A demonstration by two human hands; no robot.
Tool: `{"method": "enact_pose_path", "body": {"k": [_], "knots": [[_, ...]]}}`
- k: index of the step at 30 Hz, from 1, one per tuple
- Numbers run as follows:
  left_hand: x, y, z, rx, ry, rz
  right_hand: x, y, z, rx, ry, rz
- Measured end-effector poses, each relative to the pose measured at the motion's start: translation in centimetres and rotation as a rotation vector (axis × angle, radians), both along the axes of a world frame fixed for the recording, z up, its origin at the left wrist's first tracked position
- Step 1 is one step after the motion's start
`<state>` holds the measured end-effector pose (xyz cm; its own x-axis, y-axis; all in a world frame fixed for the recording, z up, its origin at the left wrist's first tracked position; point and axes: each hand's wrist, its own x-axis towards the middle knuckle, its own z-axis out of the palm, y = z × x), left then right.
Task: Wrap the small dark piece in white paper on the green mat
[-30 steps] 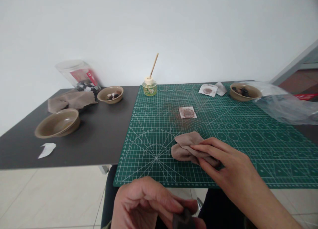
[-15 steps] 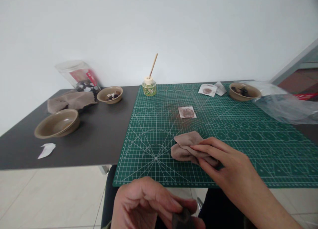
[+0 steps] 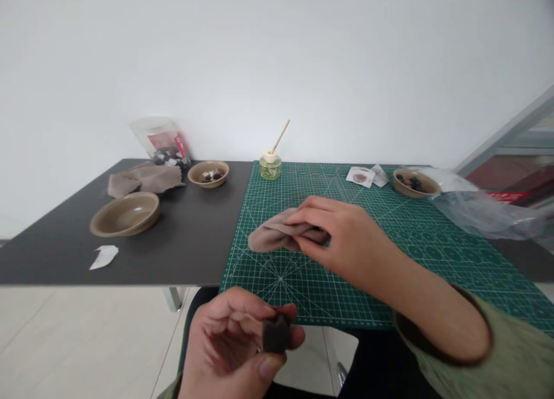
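Note:
Pinched between the thumb and fingers of my left hand (image 3: 234, 347) is a small dark block (image 3: 276, 333) with a notched top edge. It is held in front of the mat's near edge. A crumpled taupe cloth (image 3: 272, 231) is gripped in my right hand (image 3: 341, 231), which is raised over the green cutting mat (image 3: 303, 301). Part of the cloth is hidden by the fingers. The two hands are apart, and the cloth does not touch the block.
Bowls stand around: an open bowl (image 3: 125, 214) at left, one with small pieces (image 3: 208, 174) behind it, another with dark pieces (image 3: 416, 183) at right. Also here are a taupe cloth (image 3: 145, 179), a clear bag (image 3: 167, 142), a reed diffuser (image 3: 270, 167), paper packets (image 3: 360, 176) and plastic wrapping (image 3: 480, 214).
My right hand has lifted the cloth off the mat and carried it left. My left hand has come up, showing more of the block. The stained white square is now hidden. The view has shifted.

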<state>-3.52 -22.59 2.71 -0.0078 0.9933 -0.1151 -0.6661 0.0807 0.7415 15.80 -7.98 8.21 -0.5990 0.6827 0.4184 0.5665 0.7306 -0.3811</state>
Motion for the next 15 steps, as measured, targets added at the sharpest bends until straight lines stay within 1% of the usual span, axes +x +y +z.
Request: {"method": "enact_pose_path", "body": {"k": [1, 3, 5, 7, 8, 10, 12, 15], "knots": [[-0.5, 0.0, -0.3, 0.027, 0.000, -0.011, -1.5, 1.3, 0.4, -0.027, -0.039, 0.011], [-1.5, 0.0, -0.9, 0.113, -0.003, -0.095, -4.7, 4.0, 0.6, -0.059, -0.097, 0.034], [-2.2, -0.1, -1.1, 0.171, -0.014, -0.116, -7.8, 6.3, 0.1, -0.042, -0.144, 0.051], [-2.5, -0.3, -0.7, 0.193, -0.035, -0.092, -10.5, 8.0, -0.7, -0.025, -0.158, 0.067], [-2.5, -0.4, -0.3, 0.192, -0.048, -0.075, -11.8, 8.6, -1.3, -0.018, -0.163, 0.072], [-2.4, -0.8, 0.6, 0.135, -0.064, 0.044, -13.9, 9.3, -2.4, -0.007, -0.168, 0.076], [-2.3, -1.1, 1.4, 0.089, -0.076, 0.102, -15.5, 9.6, -3.4, -0.001, -0.170, 0.063], [-2.4, -1.4, 2.0, 0.062, -0.095, 0.126, -17.0, 9.6, -4.2, -0.005, -0.158, 0.017]]}}
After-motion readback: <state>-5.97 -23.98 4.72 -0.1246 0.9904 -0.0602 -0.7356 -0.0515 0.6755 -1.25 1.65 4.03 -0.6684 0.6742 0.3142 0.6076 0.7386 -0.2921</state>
